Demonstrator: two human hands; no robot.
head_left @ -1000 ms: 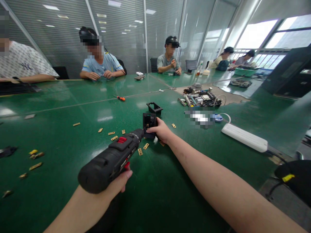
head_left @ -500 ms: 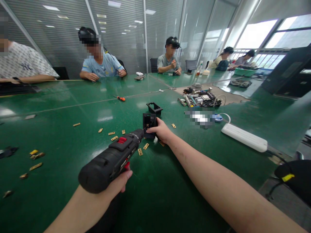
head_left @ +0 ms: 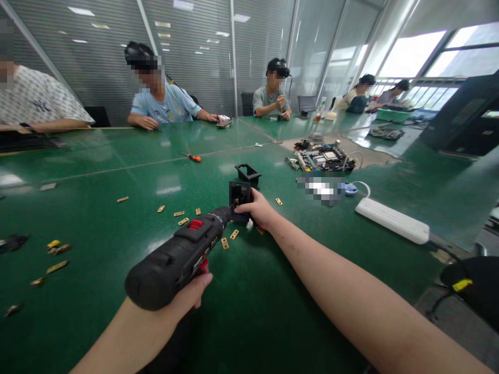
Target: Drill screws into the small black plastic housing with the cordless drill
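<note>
My left hand [head_left: 198, 291] is wrapped round the grip of a black cordless drill [head_left: 175, 259] with red switches, a finger near its red trigger. The drill's chuck points away from me, its tip reaching into a black plastic housing [head_left: 239, 195]. My right hand [head_left: 259, 210] pinches that housing from the right, thumb across its front, holding it upright at the table. The exact contact of the bit is too small to make out. Small brass plates [head_left: 234, 235] with holes lie around the housing. Just behind it sits a second black plastic frame [head_left: 248, 174].
An orange screwdriver [head_left: 194, 157] lies farther back on the green table [head_left: 97, 223]. To the right are a circuit board [head_left: 323, 157] and a white power strip [head_left: 392, 221]. Brass scraps [head_left: 58, 249] lie at left. Several co-workers sit across the table.
My hands, the drill and the housing stay practically where they were. Across the table, a co-worker in light blue has stretched an arm toward the objects beside them.
</note>
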